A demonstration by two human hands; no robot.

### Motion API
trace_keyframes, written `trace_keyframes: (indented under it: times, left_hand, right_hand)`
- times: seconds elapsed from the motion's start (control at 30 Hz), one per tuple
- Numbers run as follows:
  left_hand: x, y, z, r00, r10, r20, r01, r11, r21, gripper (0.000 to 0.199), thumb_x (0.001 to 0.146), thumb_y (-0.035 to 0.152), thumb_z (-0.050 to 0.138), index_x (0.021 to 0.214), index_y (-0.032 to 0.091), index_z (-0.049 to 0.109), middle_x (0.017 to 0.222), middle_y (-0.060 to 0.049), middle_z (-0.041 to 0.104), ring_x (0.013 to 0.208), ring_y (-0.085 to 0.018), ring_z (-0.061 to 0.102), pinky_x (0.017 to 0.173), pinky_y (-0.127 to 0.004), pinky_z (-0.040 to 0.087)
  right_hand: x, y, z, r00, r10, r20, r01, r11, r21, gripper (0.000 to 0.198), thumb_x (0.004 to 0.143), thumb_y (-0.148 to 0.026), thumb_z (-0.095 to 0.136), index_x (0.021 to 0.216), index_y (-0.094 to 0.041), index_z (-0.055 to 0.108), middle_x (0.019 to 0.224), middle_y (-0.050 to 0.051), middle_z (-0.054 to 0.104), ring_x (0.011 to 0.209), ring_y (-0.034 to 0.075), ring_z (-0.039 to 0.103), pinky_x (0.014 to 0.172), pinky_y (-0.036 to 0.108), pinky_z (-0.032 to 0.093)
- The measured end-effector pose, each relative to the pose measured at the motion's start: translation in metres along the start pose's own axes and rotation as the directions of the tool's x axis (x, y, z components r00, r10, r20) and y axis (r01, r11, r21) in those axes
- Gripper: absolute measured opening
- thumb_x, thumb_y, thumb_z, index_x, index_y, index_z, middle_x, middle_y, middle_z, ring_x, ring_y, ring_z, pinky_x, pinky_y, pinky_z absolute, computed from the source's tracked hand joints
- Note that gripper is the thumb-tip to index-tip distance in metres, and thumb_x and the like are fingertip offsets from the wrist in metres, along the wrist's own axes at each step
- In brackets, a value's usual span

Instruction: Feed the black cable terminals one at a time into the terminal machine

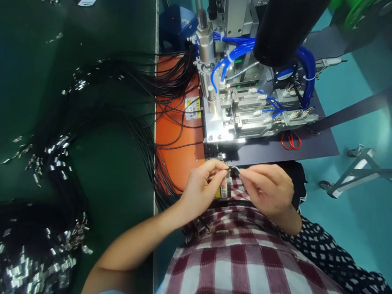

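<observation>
In the head view my left hand [204,187] pinches the end of a thin black cable [231,168] between thumb and fingertips. Just to its right, my right hand [270,189] has its fingertips closed on fine wires [237,169] at that same end. The exact cable tip is small and partly covered by my fingers. Both hands are in front of my checked apron [227,266], close to the near edge of a metal machine [218,125] with cylinders and blue air tubes [241,49].
Bundles of black cables [138,78] run from the orange plate [176,135] across the dark green table [114,175]. More cables with shiny ends [26,270] lie at left. Red-handled scissors [290,141] rest right of the machine. A black cylinder [284,19] overhangs it.
</observation>
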State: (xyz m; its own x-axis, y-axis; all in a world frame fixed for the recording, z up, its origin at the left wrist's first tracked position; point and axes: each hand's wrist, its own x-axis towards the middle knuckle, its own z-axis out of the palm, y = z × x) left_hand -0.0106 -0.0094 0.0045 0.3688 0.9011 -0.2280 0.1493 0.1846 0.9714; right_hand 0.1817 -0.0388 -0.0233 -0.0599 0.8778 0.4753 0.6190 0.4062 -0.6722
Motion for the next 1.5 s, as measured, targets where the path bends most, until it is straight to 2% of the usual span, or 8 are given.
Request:
trace_keyframes:
  times: [0.1,0.2,0.3,0.47,0.83,1.2,1.33,1.5]
  left_hand:
    - [0.001,-0.003,0.0,1.0,-0.006,-0.008,0.005,1.0,-0.017,0.013,0.095,0.028,0.054,0.094,0.016,0.06,0.068,0.001,0.057,0.06,-0.009,0.052,0.053,-0.019,0.037]
    - [0.0,-0.004,0.001,1.0,0.013,-0.01,-0.013,1.0,0.0,0.013,0.095,0.028,0.053,0.093,0.016,0.06,0.069,0.001,0.057,0.062,-0.009,0.052,0.056,-0.019,0.038]
    - [-0.002,-0.002,0.001,0.999,0.037,-0.012,-0.036,0.998,0.057,0.014,0.096,0.028,0.053,0.093,0.016,0.061,0.072,0.001,0.058,0.066,-0.01,0.054,0.059,-0.02,0.04]
    - [-0.003,-0.002,0.0,0.998,0.071,0.0,-0.07,0.991,0.115,0.016,0.097,0.027,0.05,0.095,0.017,0.062,0.073,0.001,0.058,0.067,-0.011,0.053,0.061,-0.021,0.04]
    - [-0.002,0.002,0.005,0.996,0.085,-0.009,-0.085,0.996,0.002,0.012,0.093,0.027,0.059,0.1,0.018,0.06,0.091,-0.002,0.06,0.081,-0.013,0.055,0.073,-0.024,0.044]
    - [0.003,0.01,-0.001,0.993,0.117,0.035,-0.119,0.99,0.079,0.013,0.092,0.023,0.059,0.088,0.014,0.068,0.085,-0.004,0.068,0.079,-0.014,0.06,0.072,-0.024,0.045]
    - [0.002,0.012,0.001,0.987,0.141,0.073,-0.145,0.987,0.064,0.015,0.093,0.023,0.057,0.088,0.014,0.068,0.085,-0.004,0.067,0.08,-0.013,0.059,0.074,-0.024,0.044]
    - [0.002,0.012,-0.001,0.992,0.059,0.115,-0.052,0.997,-0.064,0.019,0.093,0.029,0.058,0.085,0.013,0.066,0.073,-0.001,0.059,0.063,-0.009,0.049,0.059,-0.022,0.037]
  right_hand:
    - [-0.003,0.003,0.0,0.999,-0.029,0.024,0.03,0.998,-0.06,0.03,0.083,-0.016,0.07,0.106,-0.035,0.074,0.09,0.002,0.075,0.076,0.018,0.067,0.07,0.034,0.048]
    - [0.004,0.001,0.0,0.98,0.197,0.013,-0.196,0.966,0.171,0.019,0.086,-0.021,0.068,0.102,-0.03,0.073,0.092,0.004,0.073,0.077,0.019,0.065,0.072,0.034,0.051]
    - [0.015,-0.002,0.003,0.86,0.465,0.208,-0.505,0.72,0.477,0.009,0.089,-0.032,0.065,0.089,-0.024,0.071,0.08,0.002,0.069,0.061,0.014,0.059,0.057,0.029,0.048]
    - [0.019,-0.001,0.011,0.734,0.506,0.453,-0.663,0.387,0.641,0.02,0.084,-0.036,0.071,0.074,-0.019,0.066,0.063,-0.002,0.06,0.049,0.009,0.049,0.048,0.023,0.042]
    - [0.006,-0.012,0.019,0.899,0.37,0.233,-0.433,0.679,0.594,0.01,0.086,-0.017,0.066,0.077,-0.021,0.065,0.075,-0.001,0.06,0.061,0.01,0.055,0.055,0.024,0.044]
    - [0.016,0.005,-0.004,0.865,0.385,0.322,-0.5,0.712,0.493,0.012,0.091,-0.021,0.061,0.083,-0.021,0.07,0.074,0.0,0.063,0.061,0.011,0.058,0.057,0.025,0.047]
    - [0.027,0.009,-0.009,0.912,0.202,0.356,-0.363,0.801,0.477,0.024,0.086,-0.016,0.066,0.108,-0.026,0.071,0.095,0.003,0.067,0.069,0.012,0.06,0.06,0.026,0.049]
    - [0.034,0.005,-0.008,0.963,-0.034,0.267,-0.113,0.848,0.517,0.014,0.084,-0.014,0.072,0.093,-0.024,0.071,0.091,0.003,0.069,0.078,0.015,0.064,0.067,0.028,0.053]
